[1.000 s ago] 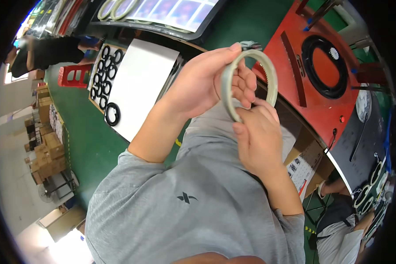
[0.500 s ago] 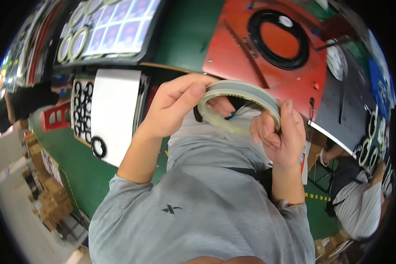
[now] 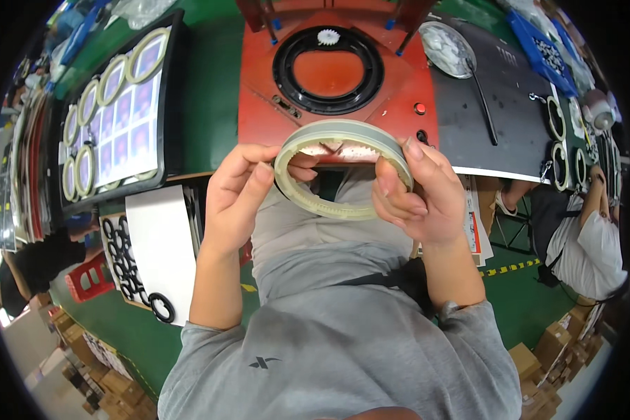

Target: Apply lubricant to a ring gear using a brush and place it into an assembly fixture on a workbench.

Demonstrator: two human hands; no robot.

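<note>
- I see the pale ring above the light trousers, by the red panel's near edge.
- Green tabletop separates panel from black tray.
- Left hand pinches the ring's left side; right hand, thumb up, clamps its right.

Red plate — black ring, white gear on it. Near edge of plate: cream ring, grey outer band. Right of plate — dark grey tabletop.

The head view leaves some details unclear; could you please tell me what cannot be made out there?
In the head view:
Pale ring: one stretch, hidden by the right hand.
Dark red uprights: their tops, cut off by the upper edge.
Blue tray: its contents, too small to identify.
</note>
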